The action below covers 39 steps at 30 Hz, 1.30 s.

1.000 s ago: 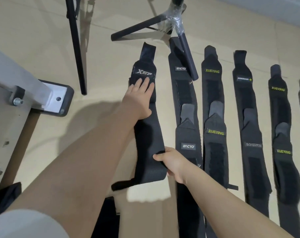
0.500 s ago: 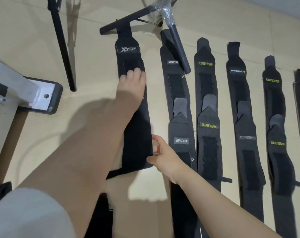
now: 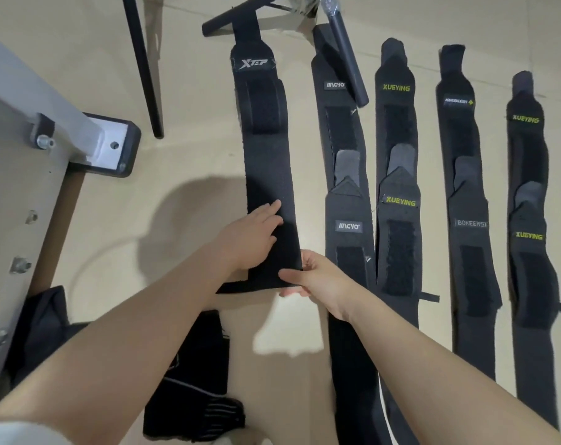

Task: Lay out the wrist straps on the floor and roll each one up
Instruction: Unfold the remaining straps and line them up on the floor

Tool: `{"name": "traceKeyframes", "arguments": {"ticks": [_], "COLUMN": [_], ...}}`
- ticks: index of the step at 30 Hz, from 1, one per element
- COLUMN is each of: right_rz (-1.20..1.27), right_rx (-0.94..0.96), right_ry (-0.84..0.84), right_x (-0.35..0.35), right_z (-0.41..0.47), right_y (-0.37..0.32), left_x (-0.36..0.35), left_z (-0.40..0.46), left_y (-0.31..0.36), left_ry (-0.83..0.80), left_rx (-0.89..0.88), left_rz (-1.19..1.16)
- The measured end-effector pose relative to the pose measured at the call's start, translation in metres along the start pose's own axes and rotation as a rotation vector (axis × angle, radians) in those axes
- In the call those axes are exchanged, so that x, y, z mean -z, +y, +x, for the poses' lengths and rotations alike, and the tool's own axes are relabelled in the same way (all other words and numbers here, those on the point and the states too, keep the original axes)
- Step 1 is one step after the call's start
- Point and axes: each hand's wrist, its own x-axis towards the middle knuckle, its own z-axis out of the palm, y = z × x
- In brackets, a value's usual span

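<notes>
The XTEP strap (image 3: 266, 162) lies flat on the floor (image 3: 192, 123), leftmost in a row of laid-out straps (image 3: 398, 175). The left hand (image 3: 250, 239) presses it with straight fingers; the right hand (image 3: 314, 277) pinches its near end. Laying out looks nearly finished; none is rolled yet.

One head-worn camera looks steeply down and forward at the floor (image 3: 192, 101), close above the forearms.
</notes>
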Motion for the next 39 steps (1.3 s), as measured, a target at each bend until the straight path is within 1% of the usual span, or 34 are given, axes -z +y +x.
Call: {"name": "traceKeyframes", "arguments": {"ticks": [1,2,3,4,6,7,8,10,11,12,13,15,16,17,18,19,21,23,25,27,30,31,32,33,35,37,38,39], "right_rz": [-0.005,-0.023,-0.091,-0.235,-0.532,-0.593,-0.604,-0.633,-0.651,-0.654,-0.646,-0.621,-0.626,-0.654,-0.689,-0.713,-0.705,-0.672,-0.59,-0.513,-0.335,-0.271,-0.153,-0.012,0.221,0.39,0.418,0.368], "right_rx": [-0.041,-0.086,-0.124,-0.142,-0.1,-0.066,-0.036,0.021,0.048,0.073,0.094,0.105,0.096,0.086,0.086,0.077,0.059,0.058,0.077,0.143,0.213,0.221,0.198,0.14,0.041,0.089,0.136,0.181], "right_ry": [0.03,0.095,0.182,0.261,0.379,0.411,0.424,0.45,0.443,0.412,0.359,0.22,0.162,0.115,0.074,0.037,-0.024,-0.057,-0.062,-0.088,-0.201,-0.245,-0.308,-0.315,-0.253,-0.312,-0.31,-0.293], "right_x": [-0.004,-0.008,-0.013,-0.018,-0.028,-0.033,-0.037,-0.044,-0.047,-0.051,-0.057,-0.069,-0.076,-0.084,-0.09,-0.096,-0.107,-0.114,-0.113,-0.108,-0.1,-0.1,-0.099,-0.098,-0.09,-0.077,-0.071,-0.067], "right_z": [-0.001,-0.001,-0.001,-0.002,-0.01,-0.016,-0.023,-0.033,-0.035,-0.037,-0.038,-0.037,-0.036,-0.036,-0.036,-0.036,-0.041,-0.049,-0.054,-0.065,-0.07,-0.074,-0.079,-0.083,-0.08,-0.089,-0.094,-0.101], "right_y": [0.003,0.006,0.01,0.013,0.017,0.017,0.016,0.017,0.019,0.021,0.024,0.03,0.034,0.036,0.039,0.043,0.047,0.047,0.049,0.048,0.043,0.036,0.031,0.023,0.015,0.01,0.009,0.007], "left_x": [-0.001,-0.004,-0.007,-0.009,-0.009,-0.007,-0.005,-0.001,-0.002,-0.004,-0.009,-0.024,-0.033,-0.041,-0.049,-0.057,-0.068,-0.066,-0.056,-0.035,0.003,0.011,0.017,0.022,0.028,0.027,0.025,0.024], "left_z": [0.0,-0.001,-0.002,-0.002,-0.002,-0.005,-0.01,-0.033,-0.05,-0.069,-0.09,-0.13,-0.148,-0.161,-0.17,-0.175,-0.177,-0.179,-0.183,-0.191,-0.203,-0.205,-0.205,-0.202,-0.197,-0.194,-0.19,-0.19], "left_y": [-0.001,-0.002,-0.001,0.0,0.002,0.004,0.006,0.007,0.004,-0.003,-0.011,-0.029,-0.038,-0.044,-0.047,-0.049,-0.051,-0.05,-0.044,-0.028,0.0,0.006,0.009,0.012,0.017,0.026,0.029,0.036], "left_ry": [-0.013,-0.023,-0.027,-0.023,0.013,0.057,0.126,0.289,0.335,0.335,0.281,0.085,-0.009,-0.066,-0.078,-0.056,0.02,0.039,0.097,0.189,0.302,0.344,0.384,0.412,0.441,0.476,0.497,0.509], "left_rx": [-0.009,-0.018,-0.017,-0.005,0.032,0.039,0.036,0.066,0.115,0.157,0.198,0.272,0.305,0.328,0.349,0.369,0.389,0.432,0.464,0.442,0.391,0.381,0.386,0.396,0.404,0.375,0.358,0.332], "left_rz": [0.043,0.103,0.163,0.204,0.224,0.22,0.201,0.048,-0.057,-0.137,-0.171,-0.117,-0.035,0.05,0.121,0.17,0.176,0.029,-0.281,-0.602,-1.104,-1.195,-1.255,-1.299,-1.379,-1.472,-1.515,-1.558]}}
